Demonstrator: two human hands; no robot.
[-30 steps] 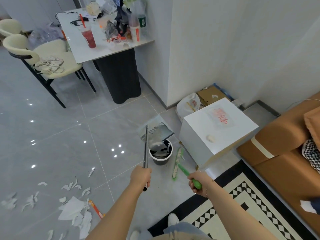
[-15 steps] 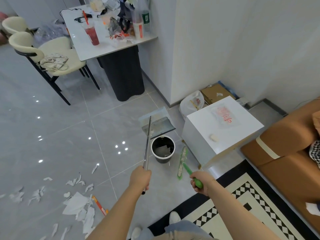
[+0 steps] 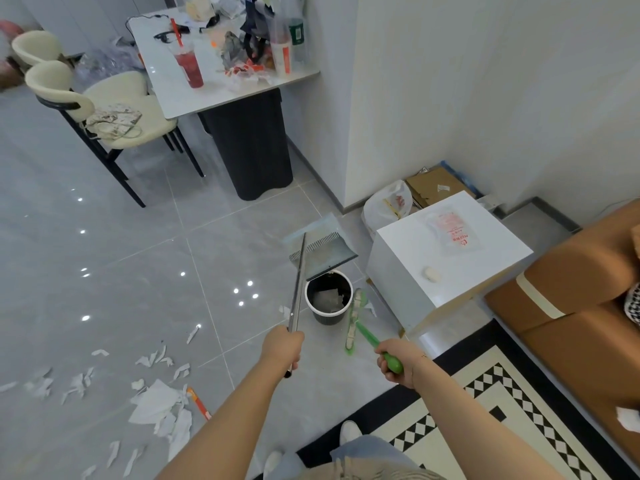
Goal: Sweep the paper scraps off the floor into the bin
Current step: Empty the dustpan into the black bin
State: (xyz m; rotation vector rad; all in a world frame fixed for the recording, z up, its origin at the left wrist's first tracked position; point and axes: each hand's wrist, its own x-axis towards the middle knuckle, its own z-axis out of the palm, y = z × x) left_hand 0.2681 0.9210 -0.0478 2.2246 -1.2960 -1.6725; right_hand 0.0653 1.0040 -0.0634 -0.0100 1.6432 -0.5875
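Note:
My left hand (image 3: pixel 282 348) grips the metal pole of a grey dustpan (image 3: pixel 323 249), which hangs tilted just behind and above a small black bin (image 3: pixel 329 301) with a white rim. Paper scraps lie inside the bin. My right hand (image 3: pixel 398 363) holds the green handle of a small broom (image 3: pixel 353 323), whose bristles rest on the floor right of the bin. White paper scraps (image 3: pixel 156 403) are strewn over the grey tiles at the lower left.
A white box table (image 3: pixel 446 258) stands right of the bin, a brown sofa (image 3: pixel 571 306) beyond it. A black-and-white rug (image 3: pixel 485 403) lies underfoot. A cluttered table (image 3: pixel 221 88), chairs (image 3: pixel 114 109), a plastic bag (image 3: pixel 388 206) and cardboard (image 3: pixel 436 185) sit farther back.
The dustpan has lifted off the bin's mouth and moved back, so the bin's inside with scraps now shows. The broom stays beside the bin.

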